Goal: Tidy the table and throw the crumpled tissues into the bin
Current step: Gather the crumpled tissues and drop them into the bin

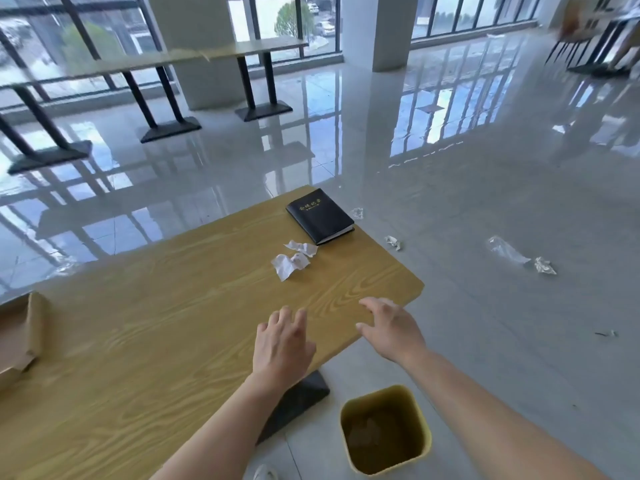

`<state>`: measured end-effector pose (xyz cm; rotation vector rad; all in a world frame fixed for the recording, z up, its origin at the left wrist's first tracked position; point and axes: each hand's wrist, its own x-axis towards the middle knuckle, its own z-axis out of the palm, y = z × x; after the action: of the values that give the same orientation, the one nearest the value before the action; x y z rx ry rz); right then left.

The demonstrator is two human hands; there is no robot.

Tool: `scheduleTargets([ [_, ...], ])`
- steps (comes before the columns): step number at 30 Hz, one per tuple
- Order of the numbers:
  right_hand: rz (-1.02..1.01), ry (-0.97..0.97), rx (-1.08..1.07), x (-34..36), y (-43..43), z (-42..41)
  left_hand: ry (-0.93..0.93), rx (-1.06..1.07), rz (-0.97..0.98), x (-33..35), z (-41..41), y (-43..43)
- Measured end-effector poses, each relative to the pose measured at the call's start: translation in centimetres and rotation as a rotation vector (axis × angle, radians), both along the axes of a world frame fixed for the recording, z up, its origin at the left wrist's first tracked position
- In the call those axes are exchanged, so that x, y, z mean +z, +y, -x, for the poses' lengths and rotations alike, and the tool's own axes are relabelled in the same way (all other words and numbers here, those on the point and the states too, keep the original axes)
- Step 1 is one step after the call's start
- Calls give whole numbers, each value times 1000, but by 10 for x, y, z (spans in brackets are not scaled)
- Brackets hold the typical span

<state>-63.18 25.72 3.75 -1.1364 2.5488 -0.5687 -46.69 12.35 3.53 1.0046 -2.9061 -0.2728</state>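
Observation:
Two crumpled white tissues lie on the wooden table (156, 323): one tissue (289, 265) nearer me, a second tissue (302, 247) just beyond it, next to a black notebook (320, 216) at the far corner. My left hand (282, 344) hovers over the table's near edge, fingers spread, holding nothing. Beside it, my right hand (391, 327) is also open and empty, over the table's right corner. Both hands are well short of the tissues. A yellow bin (386, 429) stands on the floor below my right forearm, with something crumpled dimly visible inside.
A cardboard box (20, 334) sits at the table's left edge. Scraps of paper (393, 242) and clear plastic (505, 251) lie on the glossy floor to the right. The table's black base (294, 403) is beside the bin. Other tables stand far off by the windows.

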Motion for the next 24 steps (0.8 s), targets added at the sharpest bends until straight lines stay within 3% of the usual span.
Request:
scheduleTargets([
  [13,-90,-1,-70,-6,-145,-5,15,-6,-45,-12,1,-151],
  [24,-150,-16,-113,-16,-220,29,19,-76,-105,-30,40,-216],
])
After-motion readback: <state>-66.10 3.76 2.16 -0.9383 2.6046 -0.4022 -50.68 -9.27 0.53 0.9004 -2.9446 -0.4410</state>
